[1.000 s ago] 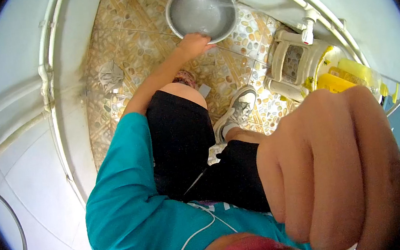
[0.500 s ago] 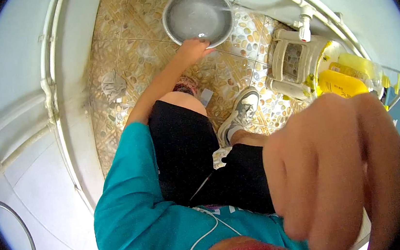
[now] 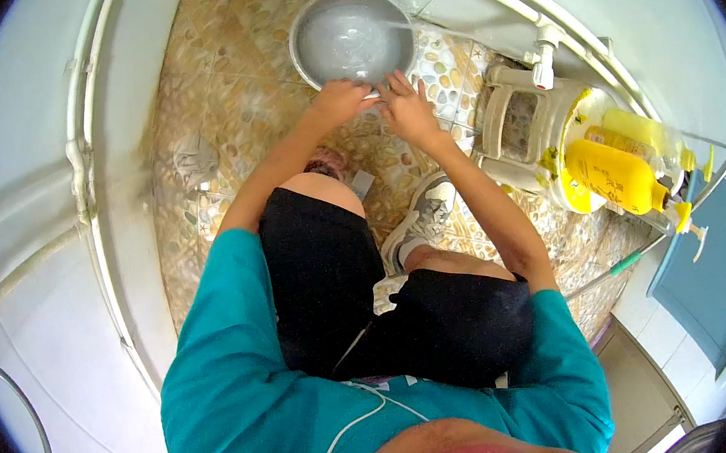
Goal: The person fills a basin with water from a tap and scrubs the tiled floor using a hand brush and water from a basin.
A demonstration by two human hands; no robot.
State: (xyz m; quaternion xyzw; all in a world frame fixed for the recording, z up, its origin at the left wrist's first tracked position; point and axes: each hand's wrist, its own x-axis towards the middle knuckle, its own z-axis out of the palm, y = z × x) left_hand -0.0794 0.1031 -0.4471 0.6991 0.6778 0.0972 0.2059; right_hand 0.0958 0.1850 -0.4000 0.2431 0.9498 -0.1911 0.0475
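Note:
A round metal basin point(image 3: 307, 64) stands on the pebble-patterned floor, with water in it and a thin stream entering from the right. My left hand point(image 3: 341, 103) grips the basin's near rim, its fingers closed over the edge. Close beside it, my right hand point(image 3: 410, 111) is at the same rim with its fingers spread; its fingertips reach the edge, and nothing shows in its grasp.
A white tap point(image 3: 544, 66) hangs from the wall pipes at the right. Beneath it is a pale plastic stool point(image 3: 521, 117), with a yellow pump bottle point(image 3: 609, 172) beside a wire rack. A grey cloth point(image 3: 196, 159) lies on the floor at left.
My right hand, formerly a large closed shape near the camera, has moved down and forward to the basin rim, and its fingers have spread. My left hand stays on the rim.

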